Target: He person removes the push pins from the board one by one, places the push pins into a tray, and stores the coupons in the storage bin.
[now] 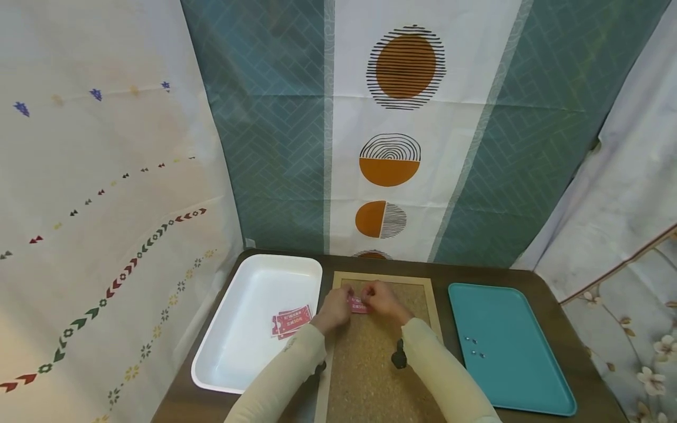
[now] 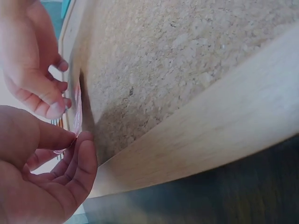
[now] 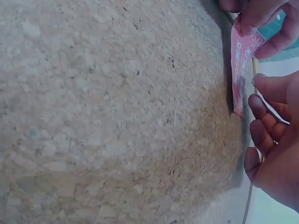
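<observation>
A red coupon (image 1: 358, 304) with white print stands slightly bent at the upper part of a wood-framed cork board (image 1: 381, 352). My left hand (image 1: 335, 306) pinches one end of the coupon (image 2: 78, 114) between thumb and fingers. At the coupon's other end is my right hand (image 1: 387, 301), its thumb and index finger close together around what looks like a small shiny pin (image 2: 66, 108), mostly hidden by the fingertips. In the right wrist view, the coupon (image 3: 241, 60) curves away from the cork, beside the right hand (image 3: 280, 135).
Several more red coupons (image 1: 292, 321) lie in a white tray (image 1: 254, 282) on the left. A teal tray (image 1: 513, 352) on the right carries several small shiny pins (image 1: 474, 353). Both trays and the board rest on a dark table (image 1: 449, 273). Patterned curtains (image 1: 275, 147) hang behind.
</observation>
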Demonstrator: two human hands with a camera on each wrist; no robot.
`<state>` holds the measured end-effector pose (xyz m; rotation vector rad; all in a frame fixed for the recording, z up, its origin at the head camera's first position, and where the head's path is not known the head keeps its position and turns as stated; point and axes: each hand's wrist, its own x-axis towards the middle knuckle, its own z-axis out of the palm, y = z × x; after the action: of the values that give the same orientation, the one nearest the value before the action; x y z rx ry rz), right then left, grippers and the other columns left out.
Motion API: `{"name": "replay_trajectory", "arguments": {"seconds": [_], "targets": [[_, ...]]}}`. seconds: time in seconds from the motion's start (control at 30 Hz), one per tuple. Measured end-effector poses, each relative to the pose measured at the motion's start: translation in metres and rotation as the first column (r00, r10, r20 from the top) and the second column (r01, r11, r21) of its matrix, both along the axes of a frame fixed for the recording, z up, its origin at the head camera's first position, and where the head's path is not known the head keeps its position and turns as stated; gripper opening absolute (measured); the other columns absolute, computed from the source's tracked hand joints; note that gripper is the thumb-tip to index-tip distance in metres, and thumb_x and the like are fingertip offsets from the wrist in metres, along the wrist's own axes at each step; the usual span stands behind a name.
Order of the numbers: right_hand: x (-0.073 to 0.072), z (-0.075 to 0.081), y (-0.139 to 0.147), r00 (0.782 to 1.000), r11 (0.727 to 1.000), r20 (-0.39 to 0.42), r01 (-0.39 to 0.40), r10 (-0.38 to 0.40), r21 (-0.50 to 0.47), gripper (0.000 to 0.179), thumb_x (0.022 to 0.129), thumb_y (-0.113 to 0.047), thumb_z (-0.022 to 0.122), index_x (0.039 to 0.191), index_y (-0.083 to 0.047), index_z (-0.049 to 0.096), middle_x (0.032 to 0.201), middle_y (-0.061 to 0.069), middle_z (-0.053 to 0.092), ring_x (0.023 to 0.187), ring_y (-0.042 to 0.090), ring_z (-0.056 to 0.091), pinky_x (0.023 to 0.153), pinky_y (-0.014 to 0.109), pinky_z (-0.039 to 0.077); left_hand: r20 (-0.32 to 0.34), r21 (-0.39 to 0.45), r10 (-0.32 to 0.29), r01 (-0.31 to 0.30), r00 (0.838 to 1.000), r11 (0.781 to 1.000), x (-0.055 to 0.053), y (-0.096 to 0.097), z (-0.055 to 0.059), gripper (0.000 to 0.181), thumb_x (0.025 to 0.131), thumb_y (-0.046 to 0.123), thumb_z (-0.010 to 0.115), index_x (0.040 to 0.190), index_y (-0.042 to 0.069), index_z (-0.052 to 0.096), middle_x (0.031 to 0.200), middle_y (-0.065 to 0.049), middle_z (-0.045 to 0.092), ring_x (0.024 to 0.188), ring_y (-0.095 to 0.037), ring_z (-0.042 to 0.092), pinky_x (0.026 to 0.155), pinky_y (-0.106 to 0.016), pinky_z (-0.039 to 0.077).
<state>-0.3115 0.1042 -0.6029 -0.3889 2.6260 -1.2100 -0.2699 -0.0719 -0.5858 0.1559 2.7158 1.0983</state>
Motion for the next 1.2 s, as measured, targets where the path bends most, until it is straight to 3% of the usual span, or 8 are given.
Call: {"name": "replay_trajectory", "arguments": {"seconds": [0.13,0.37,0.53,0.63,0.83,1.03,1.2], "targets": [[0.002,0.001,0.007,1.000,0.999,-0.011,-0.029,0.029,-0.036,0.006,0.097,-0.001,0.066,0.094,-0.002,0.071,0.081,0.003,0.065,0.073,0.014,0.057,0.064,0.028,0.048,-0.011,0.002,0.007,-0.007,1.000,1.000,0.002,-0.002,0.005,0.032,0.098,0.002,0.064,0.129,0.005,0.063,0.112,-0.015,0.070,0.086,-0.023,0.064,0.070,-0.037,0.058],[0.009,0.008,0.026,0.996,0.994,-0.025,-0.091,0.090,-0.060,0.005,0.099,0.000,0.065,0.097,0.003,0.068,0.086,0.008,0.066,0.077,0.015,0.055,0.069,0.029,0.047,-0.076,0.016,0.016,-0.015,0.997,1.000,-0.001,-0.002,0.014,0.026,0.100,0.003,0.064,0.126,0.002,0.066,0.103,-0.016,0.072,0.070,-0.019,0.062,0.053,-0.030,0.051],[0.015,0.014,0.039,0.991,0.988,-0.043,-0.130,0.127,-0.079,0.003,0.098,0.002,0.064,0.098,0.003,0.067,0.087,0.008,0.065,0.078,0.015,0.053,0.069,0.027,0.046,-0.108,0.052,0.015,-0.009,0.994,0.999,0.001,-0.007,0.025,0.023,0.100,0.003,0.065,0.123,0.001,0.067,0.109,-0.018,0.072,0.075,-0.019,0.063,0.055,-0.029,0.051],[0.018,0.017,0.046,0.987,0.985,-0.075,-0.145,0.139,-0.089,0.004,0.096,0.006,0.064,0.099,0.005,0.066,0.089,0.010,0.065,0.080,0.017,0.054,0.070,0.027,0.047,-0.160,0.051,0.006,0.002,0.987,0.999,0.002,-0.010,0.029,0.021,0.100,0.003,0.065,0.121,0.002,0.067,0.108,-0.017,0.073,0.076,-0.017,0.063,0.054,-0.027,0.051],[0.024,0.015,0.061,0.993,0.994,-0.072,-0.101,0.097,-0.048,0.008,0.097,0.005,0.066,0.104,0.002,0.070,0.093,0.008,0.067,0.084,0.017,0.057,0.076,0.028,0.051,-0.230,0.034,0.006,0.002,0.973,0.999,0.002,-0.017,0.036,0.021,0.097,0.000,0.068,0.118,0.001,0.069,0.094,-0.014,0.073,0.067,-0.015,0.061,0.051,-0.025,0.047],[0.028,0.016,0.066,0.997,0.998,-0.060,-0.041,0.039,-0.046,0.009,0.097,0.001,0.070,0.100,-0.007,0.072,0.093,0.002,0.068,0.085,0.016,0.059,0.076,0.028,0.053,-0.233,0.064,0.007,0.009,0.973,0.998,0.003,-0.031,0.044,0.020,0.097,0.003,0.068,0.118,0.000,0.069,0.092,-0.013,0.072,0.066,-0.014,0.060,0.051,-0.026,0.049],[0.031,0.020,0.072,0.993,0.997,-0.107,-0.061,0.056,-0.043,0.006,0.097,0.001,0.071,0.101,-0.002,0.073,0.093,0.003,0.070,0.085,0.015,0.061,0.077,0.028,0.053,-0.240,0.082,0.013,0.007,0.971,0.997,0.007,-0.045,0.049,0.018,0.099,0.004,0.067,0.117,0.001,0.068,0.093,-0.014,0.072,0.067,-0.016,0.060,0.052,-0.026,0.049]]}}
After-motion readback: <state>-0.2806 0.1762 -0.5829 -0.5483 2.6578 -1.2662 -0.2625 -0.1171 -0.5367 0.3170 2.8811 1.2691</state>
